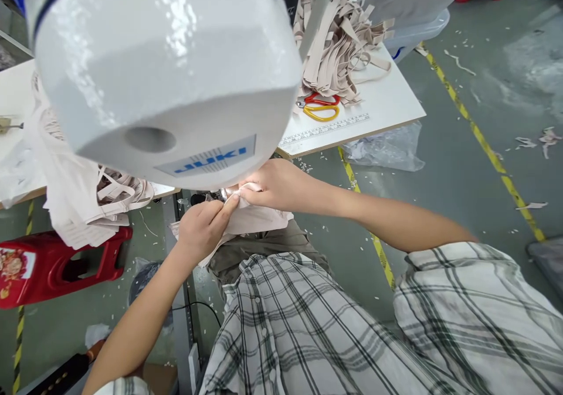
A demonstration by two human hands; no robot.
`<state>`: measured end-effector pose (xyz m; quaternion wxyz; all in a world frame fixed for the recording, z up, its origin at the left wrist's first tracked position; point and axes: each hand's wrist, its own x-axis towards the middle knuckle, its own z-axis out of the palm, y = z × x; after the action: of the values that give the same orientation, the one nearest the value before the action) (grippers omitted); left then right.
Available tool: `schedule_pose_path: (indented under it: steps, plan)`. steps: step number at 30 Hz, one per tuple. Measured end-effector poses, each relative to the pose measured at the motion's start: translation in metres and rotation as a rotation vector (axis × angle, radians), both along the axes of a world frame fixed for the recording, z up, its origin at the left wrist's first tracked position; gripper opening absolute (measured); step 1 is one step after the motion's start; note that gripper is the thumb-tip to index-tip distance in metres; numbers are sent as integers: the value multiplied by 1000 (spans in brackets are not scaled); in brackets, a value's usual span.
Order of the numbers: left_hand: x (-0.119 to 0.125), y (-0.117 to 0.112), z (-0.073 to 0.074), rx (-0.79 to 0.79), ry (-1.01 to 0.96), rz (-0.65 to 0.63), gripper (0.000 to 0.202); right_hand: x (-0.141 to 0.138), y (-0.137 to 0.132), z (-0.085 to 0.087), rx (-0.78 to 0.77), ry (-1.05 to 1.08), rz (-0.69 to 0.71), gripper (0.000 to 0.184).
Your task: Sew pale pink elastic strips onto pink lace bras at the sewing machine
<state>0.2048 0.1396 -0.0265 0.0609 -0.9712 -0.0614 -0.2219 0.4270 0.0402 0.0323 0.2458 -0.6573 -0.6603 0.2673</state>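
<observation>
A pale pink piece of fabric (259, 220) hangs over my lap below a large white JUKI sewing machine (185, 84). My left hand (204, 225) pinches the fabric's upper edge between thumb and fingers. Close beside it, my right hand (268, 185) grips the same edge from the other side, its fingers partly under the machine head. Between the hands and the machine a small lit metal part shows; the needle area is mostly hidden by the machine head.
On the right table (396, 111) lie a heap of beige fabric strips (336, 49), red-and-yellow scissors (323, 106) and a clear ruler (325, 130). More pale fabric (73, 172) drapes off the left table. A red stool (65, 263) stands below it.
</observation>
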Motion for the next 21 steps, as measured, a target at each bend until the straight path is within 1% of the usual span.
schedule_pose_path:
  steps: [2,3,5,7,9,10,13,15,16,17,19,20,21]
  plan:
    - [4,-6,7,21,41,54,43,-1,-5,-6,28,3,-18,28]
    - [6,-10,10,16,73,91,43,-3,-8,-11,78,-4,-39,28]
    - [10,-18,18,-22,159,158,41,-7,-16,-26,227,-58,-109,27]
    - [12,-21,24,-66,236,198,40,-14,-24,-42,378,-145,-202,26]
    - [11,-16,26,-73,269,180,41,-20,-29,-55,465,-201,-292,22]
    - [10,-10,26,-58,273,139,42,-23,-31,-60,485,-207,-322,21]
    - [7,12,25,5,293,-44,52,-32,-34,-69,464,-120,-349,23]
    - [8,21,24,31,297,-99,51,-37,-36,-75,398,36,-347,26]
    - [9,22,23,31,287,-95,47,-39,-38,-78,367,139,-364,32]
    - [10,21,23,24,270,-83,42,-41,-39,-82,343,243,-390,41]
    - [13,12,22,-11,230,-47,36,-43,-41,-87,324,403,-438,58]
    - [15,5,21,-38,217,-21,36,-43,-41,-88,329,435,-448,59]
    - [16,-2,21,-65,209,12,37,-41,-40,-87,337,430,-442,56]
